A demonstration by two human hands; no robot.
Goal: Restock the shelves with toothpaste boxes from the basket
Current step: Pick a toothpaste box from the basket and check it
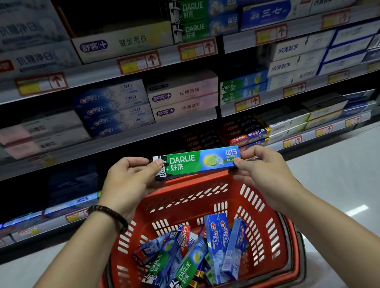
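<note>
Both hands, left (129, 179) and right (256, 171), pinch the ends of a Darlie box (197, 162) held level above the red basket (249, 198), each grip closed on it. Best to match it to the Darlie stack (202, 9) on the top shelf, label outward, and slide it in flat.

The left hand (128, 177) and right hand (262, 171) are covering the 2 ends of the Darlie box (196, 163). The view's lower edge is clipping the basket (184, 187) at its near rim. Price labels (41, 83) are showing too blurred to read.
</note>
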